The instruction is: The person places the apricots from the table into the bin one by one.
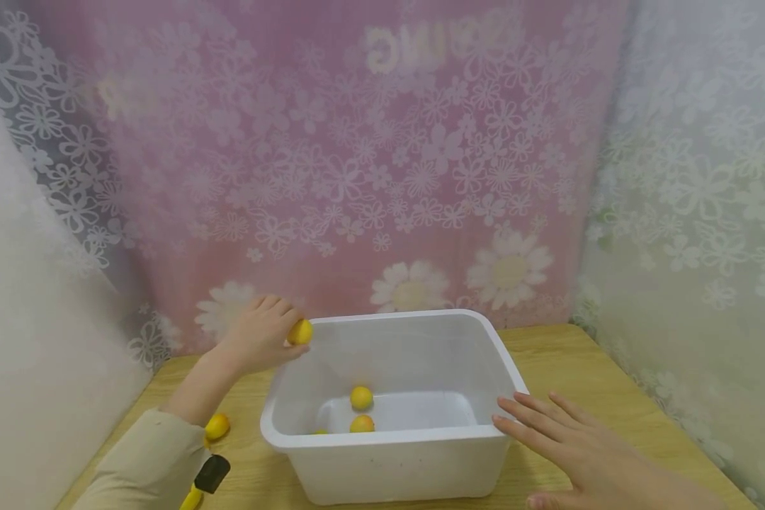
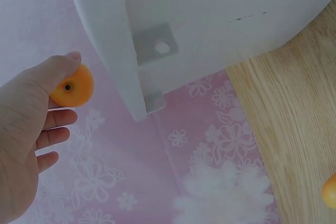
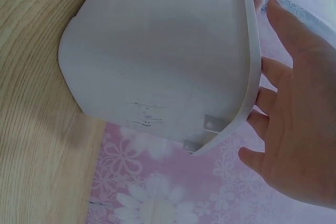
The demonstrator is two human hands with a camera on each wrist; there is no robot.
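My left hand (image 1: pixel 264 336) pinches a small round yellow-orange fruit (image 1: pixel 300 331) at the back left corner of a white plastic tub (image 1: pixel 395 467). In the left wrist view the fruit (image 2: pixel 79 90) sits between thumb and fingers, a small dark pit in its middle, outside the tub's rim. Two similar yellow fruits, one behind (image 1: pixel 360 397) and one in front (image 1: pixel 362 423), lie inside the tub; a sliver of another shows at its front wall. My right hand (image 1: pixel 567 443) has its fingers spread, fingertips resting on the tub's right rim (image 3: pixel 254 51).
The tub stands on a wood-grain table (image 1: pixel 548 354). Left of it lie a yellow-orange fruit (image 1: pixel 217 426) and a long yellow thing (image 1: pixel 193 498), partly hidden by the sleeve and a black wrist device (image 1: pixel 212 473). Flower-patterned curtains (image 1: pixel 357 177) enclose the table behind and at the sides.
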